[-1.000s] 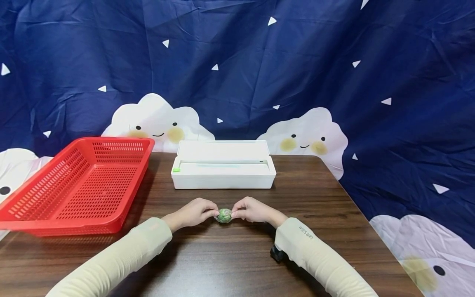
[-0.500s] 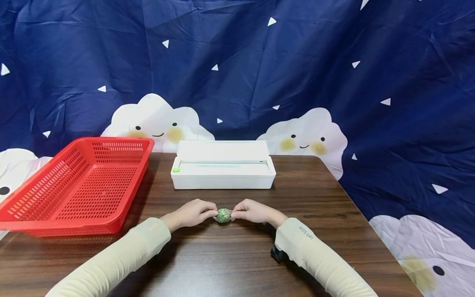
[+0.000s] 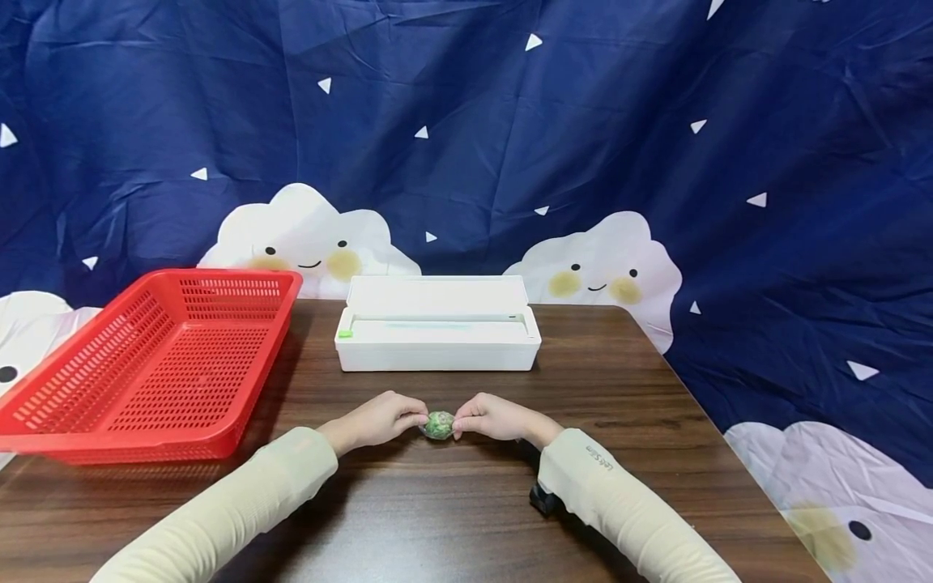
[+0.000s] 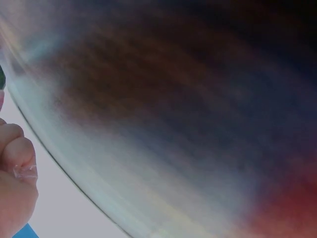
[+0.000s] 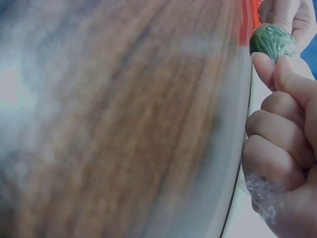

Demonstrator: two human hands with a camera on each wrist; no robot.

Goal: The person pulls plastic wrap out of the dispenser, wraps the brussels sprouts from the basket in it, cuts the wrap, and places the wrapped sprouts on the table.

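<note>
While its left end is pinched by the fingers of the left hand [image 3: 379,419], a small green ball [image 3: 440,425] is gripped at its right end by the right hand [image 3: 499,417], as seen from the head; it is held well in from the right edge of the table [image 3: 619,380], and whether the tabletop is touched by it cannot be told. Near the far edge, a white box [image 3: 437,358] is set with its lid [image 3: 437,295] raised; toward the far left corner, a red basket [image 3: 117,442] is placed. In the left wrist view, much is blurred, and the left hand is partly shown, its fingers curled, a scrap of film [image 4: 25,171] caught against them. In the right wrist view, the ball is seen wrapped in clear film, pinched between thumb and forefinger, the other fingers being folded above a crumpled piece of film [image 5: 266,196].
</note>
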